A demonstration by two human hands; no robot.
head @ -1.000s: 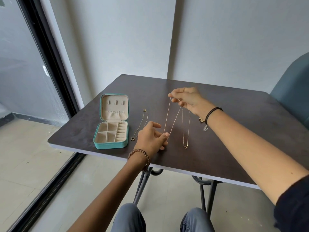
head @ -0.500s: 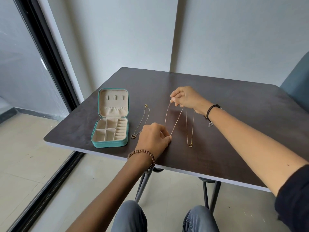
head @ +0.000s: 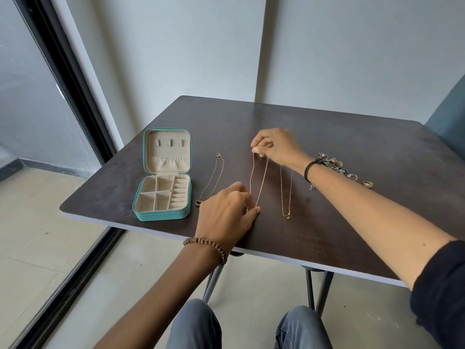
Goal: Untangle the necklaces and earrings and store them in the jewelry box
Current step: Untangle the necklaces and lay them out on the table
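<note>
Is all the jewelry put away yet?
Not yet. The dark necklace and gold necklace already lie apart. The left hand and right hand pinch the pink chain straight. The jewelry box looks empty, and a pile of small pieces waits.

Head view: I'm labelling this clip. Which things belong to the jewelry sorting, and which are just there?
Job: open teal jewelry box; thin rose-gold chain pinched by left hand and right hand; dark heart-pendant necklace; gold pendant necklace; pile of small metal jewelry pieces.
Just there: brown beaded bracelet, black cord wristband, blue-grey chair.
</note>
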